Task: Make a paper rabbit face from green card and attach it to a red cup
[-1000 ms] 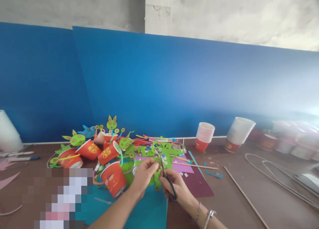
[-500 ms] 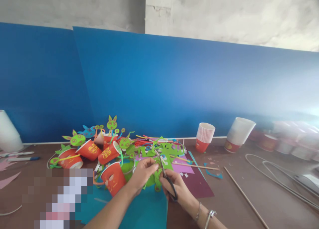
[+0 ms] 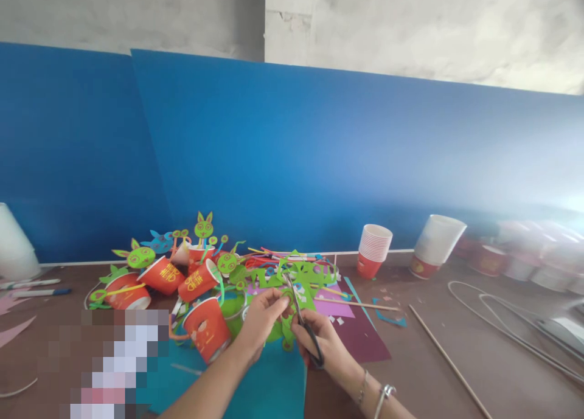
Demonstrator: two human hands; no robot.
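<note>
My right hand (image 3: 319,339) is closed round the dark handles of a pair of scissors (image 3: 311,337), whose blades point up and away over the green paper. My left hand (image 3: 264,322) pinches a small green paper piece (image 3: 288,298) beside the blades. Cut green paper (image 3: 308,273) lies just beyond both hands, over purple paper (image 3: 335,308). Below my left hand is a teal sheet (image 3: 269,382). A red paper cup (image 3: 207,329) with a face cut into it leans to the left of my left wrist.
More red cups (image 3: 165,275) with green animal heads (image 3: 203,227) stand and lie at the left. Stacked cups (image 3: 375,249) are at the back right. A wooden stick (image 3: 447,358) and cables (image 3: 502,315) lie right. Markers (image 3: 41,292) lie far left.
The view has shifted very slightly. Both hands keep almost the same place, and the small green piece between my left fingers looks slightly turned.
</note>
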